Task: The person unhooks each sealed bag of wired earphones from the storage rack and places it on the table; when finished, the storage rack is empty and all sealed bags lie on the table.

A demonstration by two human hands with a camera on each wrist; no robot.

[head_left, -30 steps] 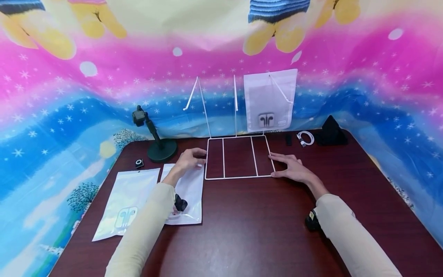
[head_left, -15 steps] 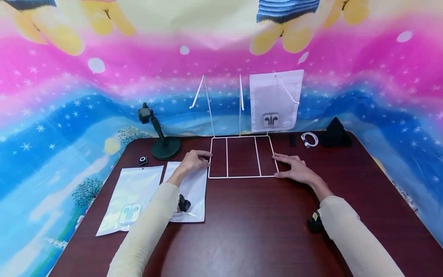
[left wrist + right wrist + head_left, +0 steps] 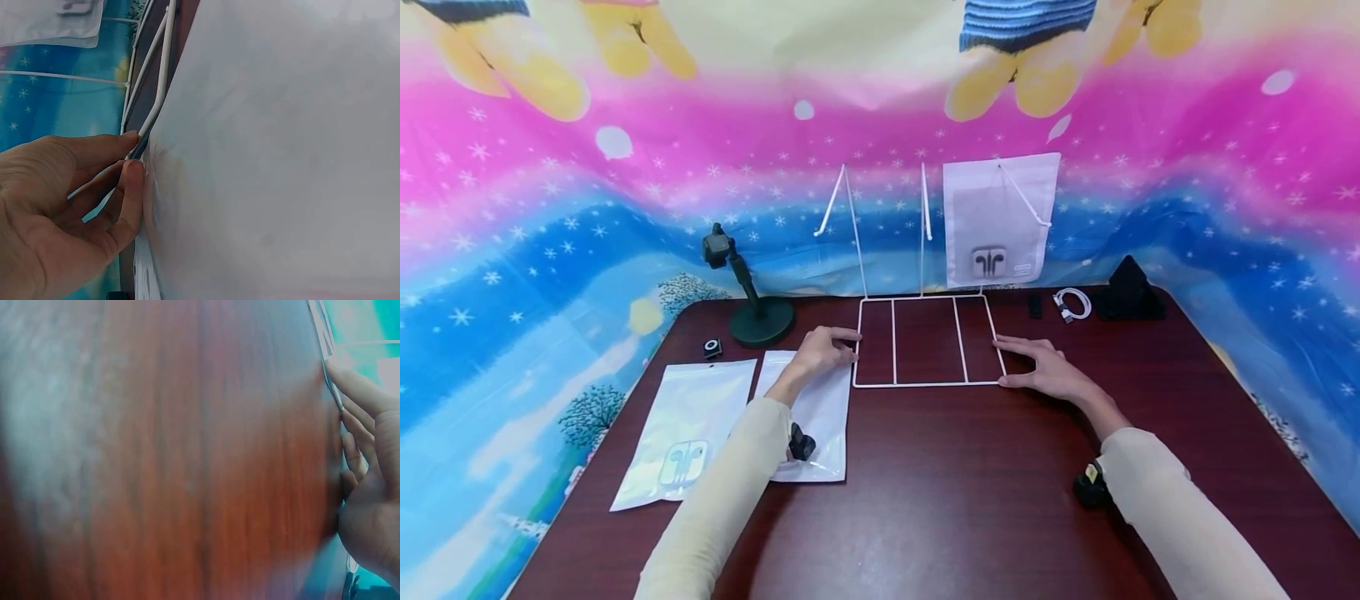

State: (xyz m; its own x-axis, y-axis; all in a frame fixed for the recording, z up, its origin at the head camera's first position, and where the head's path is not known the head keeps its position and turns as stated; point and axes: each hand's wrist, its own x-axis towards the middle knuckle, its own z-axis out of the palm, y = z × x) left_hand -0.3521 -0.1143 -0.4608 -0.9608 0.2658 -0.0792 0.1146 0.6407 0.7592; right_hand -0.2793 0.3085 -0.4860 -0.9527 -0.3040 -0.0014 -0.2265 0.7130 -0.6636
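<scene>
A white wire display rack (image 3: 925, 385) stands on the brown table, its flat base toward me and several upright rods with hooks behind. My left hand (image 3: 822, 352) touches the base's left side bar with thumb and fingertips. At the base's right side, my right hand (image 3: 1047, 371) has its thumb at the front corner and fingertips along the bar. From the right hook hangs a white pouch (image 3: 992, 192) of earphones. A second earphone pouch (image 3: 696, 408) lies at the left. Another white pouch (image 3: 827, 425) lies partly under my left forearm.
Behind the left hand stands a dark stand (image 3: 760, 321) with a small camera-like head. A small square player-like device (image 3: 712, 348) sits near it. At the back right are a coiled white cable (image 3: 1072, 306), a small black piece (image 3: 1035, 306) and a black holder (image 3: 1129, 292).
The whole scene has shifted slightly to the right in view. Both hands keep their places at the rack's sides, and the pouches stay where they were.
</scene>
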